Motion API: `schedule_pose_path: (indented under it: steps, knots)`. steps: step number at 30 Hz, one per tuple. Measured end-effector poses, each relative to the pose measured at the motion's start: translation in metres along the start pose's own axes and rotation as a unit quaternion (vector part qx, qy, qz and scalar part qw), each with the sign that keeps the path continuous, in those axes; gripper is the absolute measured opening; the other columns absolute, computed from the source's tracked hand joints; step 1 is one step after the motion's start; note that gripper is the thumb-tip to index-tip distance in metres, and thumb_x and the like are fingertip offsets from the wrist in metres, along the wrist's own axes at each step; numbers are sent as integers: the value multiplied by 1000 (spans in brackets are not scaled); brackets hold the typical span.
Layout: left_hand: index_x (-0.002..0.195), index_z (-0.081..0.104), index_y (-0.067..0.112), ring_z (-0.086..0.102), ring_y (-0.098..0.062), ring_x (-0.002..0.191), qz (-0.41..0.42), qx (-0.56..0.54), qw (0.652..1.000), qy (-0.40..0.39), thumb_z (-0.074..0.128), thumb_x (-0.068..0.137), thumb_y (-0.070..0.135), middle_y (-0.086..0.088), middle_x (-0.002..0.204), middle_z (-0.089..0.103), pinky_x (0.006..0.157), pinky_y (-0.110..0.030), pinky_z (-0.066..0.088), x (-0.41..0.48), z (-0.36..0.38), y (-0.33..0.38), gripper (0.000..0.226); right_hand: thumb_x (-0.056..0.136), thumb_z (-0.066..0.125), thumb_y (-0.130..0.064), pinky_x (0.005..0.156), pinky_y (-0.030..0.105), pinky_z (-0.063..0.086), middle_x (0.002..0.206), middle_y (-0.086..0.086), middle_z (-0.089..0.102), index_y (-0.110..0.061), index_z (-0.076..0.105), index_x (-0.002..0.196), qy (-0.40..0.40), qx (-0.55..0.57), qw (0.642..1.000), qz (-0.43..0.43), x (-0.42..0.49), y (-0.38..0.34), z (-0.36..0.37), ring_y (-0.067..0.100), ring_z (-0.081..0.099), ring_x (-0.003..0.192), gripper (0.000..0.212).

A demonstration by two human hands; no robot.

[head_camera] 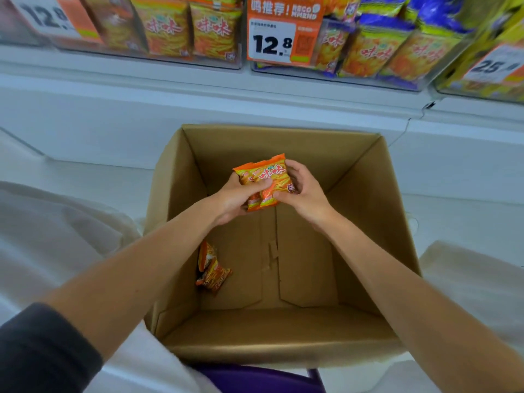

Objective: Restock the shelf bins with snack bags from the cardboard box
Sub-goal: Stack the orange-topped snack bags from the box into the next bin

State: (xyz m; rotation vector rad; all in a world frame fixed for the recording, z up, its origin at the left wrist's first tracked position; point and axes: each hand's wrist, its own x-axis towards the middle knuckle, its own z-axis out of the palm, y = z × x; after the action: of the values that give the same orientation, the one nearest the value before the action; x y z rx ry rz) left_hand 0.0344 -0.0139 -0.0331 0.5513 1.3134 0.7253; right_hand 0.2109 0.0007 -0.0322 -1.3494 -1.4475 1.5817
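Snack bags (265,180), a small stack of orange packets, are held between both hands above the open cardboard box (283,327). The left hand (235,199) grips the stack from its left edge, thumb laid across the printed face. The right hand (303,191) closes on the right edge, fingers curled behind. How many packets are in the stack cannot be told.

Procedure for the step in hand, as judged from this position:
1. Square the snack bags so that edges align and printed faces point one way.
2. Grip by the sealed edges; squeezing the middle is likely to crush the contents.
3. Lift clear of the box walls before moving toward the shelf.
4. Match the product: the shelf bin (239,56) left of the price tag (279,35) holds the same orange packets. The purple-topped bags (377,43) to the right are a different line.
5. Stand the packets upright, faces forward, behind the clear bin front.

Two or so loose bags (211,269) lie on the box floor against its left wall; restocking appears nearly complete.
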Motion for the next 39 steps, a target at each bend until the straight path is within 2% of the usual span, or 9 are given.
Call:
schedule_pose_path:
  steps: [5, 9, 12, 17, 23, 28, 31, 35, 39]
  knots:
    - [138, 35, 23, 63, -23, 113, 31, 5, 999, -10, 79, 78, 16, -3, 127, 61, 97, -46, 51, -7, -8, 20, 75, 83, 73, -7, 99, 31, 48, 137, 9, 52, -20, 29, 148, -45, 27, 998, 37, 6, -29, 1, 19, 54, 124, 79]
    - [138, 36, 17, 64, -23, 112, 96, 38, 995, -8, 67, 87, 17, -8, 128, 62, 95, -39, 52, -29, -14, 59, 60, 85, 68, -4, 100, 34, 46, 128, 5, 60, -19, 39, 142, -91, 20, 996, 8, 8, -75, 16, 18, 59, 117, 65]
    - [137, 36, 15, 64, -16, 105, 167, 77, 983, 14, 70, 87, 35, -2, 124, 61, 85, -30, 54, -58, -24, 95, 63, 87, 66, -1, 96, 28, 50, 129, 2, 60, -31, 32, 147, -108, 32, 994, -12, 7, -120, 30, 15, 62, 113, 75]
    - [129, 45, 21, 64, -13, 103, 323, 132, 935, 63, 62, 95, 27, 0, 121, 62, 80, -28, 53, -98, -48, 156, 39, 84, 67, 3, 97, 37, 51, 122, 1, 61, -33, 37, 140, -94, 38, 993, -66, 18, -195, 62, 18, 62, 110, 73]
    - [150, 23, 18, 50, -14, 119, 434, 340, 811, 196, 56, 89, 60, 9, 131, 50, 104, -41, 43, -106, -89, 237, 81, 78, 72, -1, 97, 41, 51, 127, 1, 61, -27, 35, 144, -28, 44, 988, -147, 68, -266, 95, 20, 58, 116, 80]
    - [135, 44, 10, 45, -33, 126, 412, 541, 645, 349, 39, 86, 76, -13, 131, 55, 103, -50, 36, -68, -113, 304, 83, 84, 65, -1, 79, 26, 49, 133, 0, 53, -35, 28, 148, 35, 33, 986, -160, 129, -296, 102, 18, 53, 116, 81]
    - [148, 34, 15, 25, -28, 143, 364, 625, 592, 355, 29, 86, 79, -9, 151, 37, 114, -49, 19, -46, -126, 327, 89, 86, 64, -3, 77, 22, 44, 129, -3, 49, -33, 25, 150, 62, -6, 984, -166, 169, -300, 102, 16, 49, 114, 81]
    - [146, 36, 20, 24, -24, 145, 388, 644, 514, 413, 28, 89, 75, -5, 153, 36, 117, -49, 15, -30, -152, 324, 79, 85, 67, -8, 98, 35, 44, 128, -4, 52, -28, 29, 147, 93, -51, 983, -147, 213, -300, 107, 17, 49, 119, 75]
    - [143, 41, 16, 40, -24, 137, 449, 598, 482, 457, 37, 94, 58, -7, 144, 50, 116, -47, 18, -27, -163, 311, 65, 85, 66, -3, 72, 18, 43, 113, -3, 56, -19, 39, 135, 131, -57, 974, -175, 232, -308, 108, 15, 55, 106, 59]
